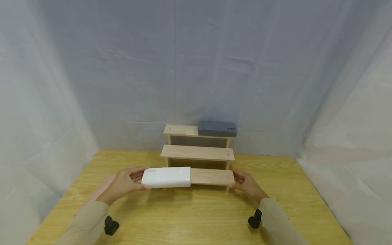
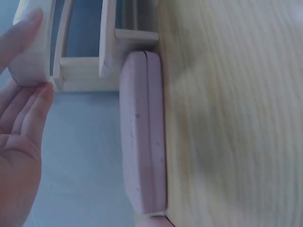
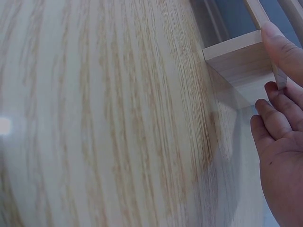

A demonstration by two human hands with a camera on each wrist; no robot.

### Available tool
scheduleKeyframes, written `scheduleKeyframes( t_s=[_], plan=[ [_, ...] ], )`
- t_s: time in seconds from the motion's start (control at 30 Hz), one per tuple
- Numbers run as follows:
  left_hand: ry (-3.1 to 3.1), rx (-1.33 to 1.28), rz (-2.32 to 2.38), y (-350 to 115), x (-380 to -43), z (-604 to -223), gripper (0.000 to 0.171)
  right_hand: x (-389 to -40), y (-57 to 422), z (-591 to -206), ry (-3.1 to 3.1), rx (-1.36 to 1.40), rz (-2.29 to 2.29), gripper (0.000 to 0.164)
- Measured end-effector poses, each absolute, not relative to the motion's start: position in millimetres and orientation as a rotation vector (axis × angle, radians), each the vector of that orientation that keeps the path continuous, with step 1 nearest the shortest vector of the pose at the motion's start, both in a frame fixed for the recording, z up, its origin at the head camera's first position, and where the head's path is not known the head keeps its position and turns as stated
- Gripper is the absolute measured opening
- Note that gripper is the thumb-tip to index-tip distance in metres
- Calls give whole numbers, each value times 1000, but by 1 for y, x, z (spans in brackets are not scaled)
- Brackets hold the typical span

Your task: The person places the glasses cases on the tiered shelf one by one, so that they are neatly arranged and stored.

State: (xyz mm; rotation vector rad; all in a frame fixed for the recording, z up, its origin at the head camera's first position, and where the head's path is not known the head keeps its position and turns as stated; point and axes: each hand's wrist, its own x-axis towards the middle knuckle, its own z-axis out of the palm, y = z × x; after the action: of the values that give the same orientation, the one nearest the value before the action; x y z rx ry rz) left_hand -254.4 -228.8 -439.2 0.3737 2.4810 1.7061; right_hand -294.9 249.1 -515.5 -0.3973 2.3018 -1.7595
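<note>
A three-step wooden display rack (image 1: 197, 153) stands on the table. On the left half of its lowest step is a glossy white case (image 1: 166, 177), probably a glasses case, with small print at one corner. My left hand (image 1: 125, 183) holds the white case by its left end, thumb in front and fingers behind. The left wrist view shows those fingertips at the case's edge (image 2: 35, 47). At the other end, my right hand (image 1: 247, 185) grips the lowest step, its thumb on the front edge and its fingers round the back in the right wrist view.
A grey glasses case (image 1: 217, 128) with a glasses mark lies on the right of the top step. Left of the rack, a pink case (image 2: 142, 132) rests on the wooden table (image 1: 196, 217), partly behind my left arm. White sheeting (image 1: 196, 68) hangs behind and at both sides.
</note>
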Motion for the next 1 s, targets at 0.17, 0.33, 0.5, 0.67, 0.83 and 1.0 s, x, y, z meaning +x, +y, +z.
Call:
scheduleKeyframes(
  t_s=[0.17, 0.33, 0.5, 0.67, 0.83, 1.0],
  plan=[
    [2419, 355, 1772, -211, -263, -433, 81, -294, 249, -517, 2302, -398, -1751, 86],
    [2436, 377, 1797, -197, -272, -428, 78, -294, 248, -517, 2302, -404, -1743, 87],
    [2443, 392, 1790, -184, -280, -421, 80, -293, 248, -516, 2318, -400, -1735, 87],
    [2424, 404, 1843, -170, -287, -415, 80, -295, 247, -516, 2341, -392, -1715, 87],
    [2392, 432, 1922, -155, -293, -412, 76, -296, 248, -517, 2358, -388, -1700, 87],
    [2360, 457, 1982, -139, -300, -410, 73, -297, 248, -517, 2355, -363, -1720, 87]
  ],
)
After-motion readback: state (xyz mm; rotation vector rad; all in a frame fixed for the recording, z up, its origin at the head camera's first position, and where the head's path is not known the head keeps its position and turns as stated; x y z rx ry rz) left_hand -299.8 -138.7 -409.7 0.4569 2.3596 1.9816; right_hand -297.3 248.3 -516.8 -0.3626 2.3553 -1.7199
